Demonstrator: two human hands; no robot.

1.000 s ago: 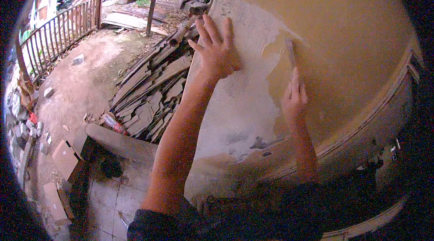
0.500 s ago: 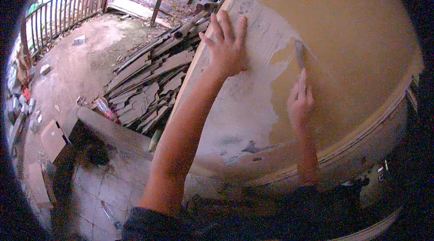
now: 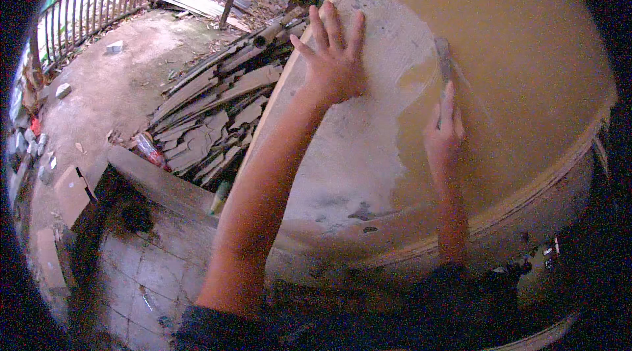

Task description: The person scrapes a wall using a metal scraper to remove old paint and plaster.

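Outdoor yard, tan-painted wall [image 3: 526, 42] with a scraped grey plaster patch [image 3: 355, 153]: narrow flat metal scraper blade [image 3: 444, 56] lies against the paint edge, clamped in the right hand [image 3: 444, 137], forefinger extended along it. Left hand [image 3: 334, 61] pressed flat, fingers spread, on the patch; stacked weathered wooden planks [image 3: 210, 114] lie below left, near a metal railing [image 3: 99, 2].

Left hand [image 3: 334, 65]: bare, no glove, ring or watch seen. Right hand [image 3: 444, 137]: bare likewise. Both forearms are uncovered to the elbow. A dark sleeve [image 3: 217, 328] is seen at the left upper arm, near the lower edge.
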